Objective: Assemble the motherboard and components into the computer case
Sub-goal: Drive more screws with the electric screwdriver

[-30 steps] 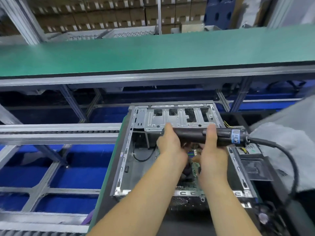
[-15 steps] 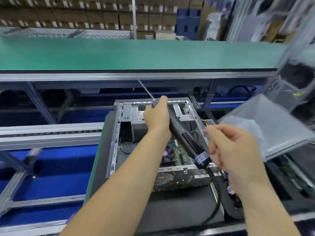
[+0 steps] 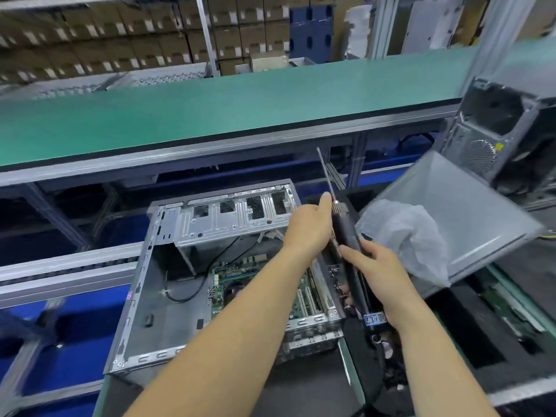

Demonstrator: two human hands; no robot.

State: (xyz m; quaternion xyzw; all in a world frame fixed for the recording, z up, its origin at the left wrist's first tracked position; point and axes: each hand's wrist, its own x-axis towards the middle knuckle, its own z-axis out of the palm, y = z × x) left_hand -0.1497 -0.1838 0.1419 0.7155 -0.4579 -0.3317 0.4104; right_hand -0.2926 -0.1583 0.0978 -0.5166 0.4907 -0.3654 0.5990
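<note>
While the case [image 3: 168, 296] lies open at centre frame with the motherboard [image 3: 255, 281] on its floor, both hands hold a black screwdriver [image 3: 350, 251] over its right edge, bit pointing toward the top of the frame. The left hand [image 3: 310, 230] wraps the front end; the right hand [image 3: 376, 275] curls round the body. At right lie a grey panel [image 3: 469, 215] and what looks like a plastic bag [image 3: 403, 233]
</note>
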